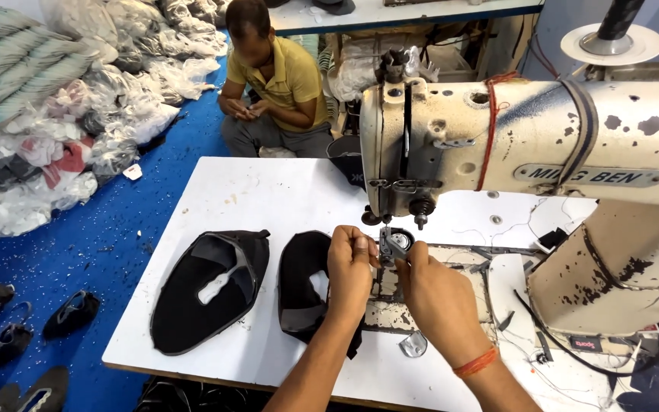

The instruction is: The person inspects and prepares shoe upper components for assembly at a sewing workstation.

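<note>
Head view shows my left hand (350, 263) and right hand (430, 284) pinching shut on the small grey metal presser part (395, 246) directly under the cream sewing machine head (421, 145), black shoe upper piece (303, 286) lying leftward on the white table (268, 191).

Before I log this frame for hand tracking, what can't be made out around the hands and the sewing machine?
- Head view: the needle tip under the sewing machine is too small, and both hands crowd it.
- What the left hand and right hand pinch: hidden by the fingers.
- The black shoe upper under the left forearm: partly covered.
- The thread cone: top cut off by the frame's edge.
- What the seated person holds: too small.
</note>
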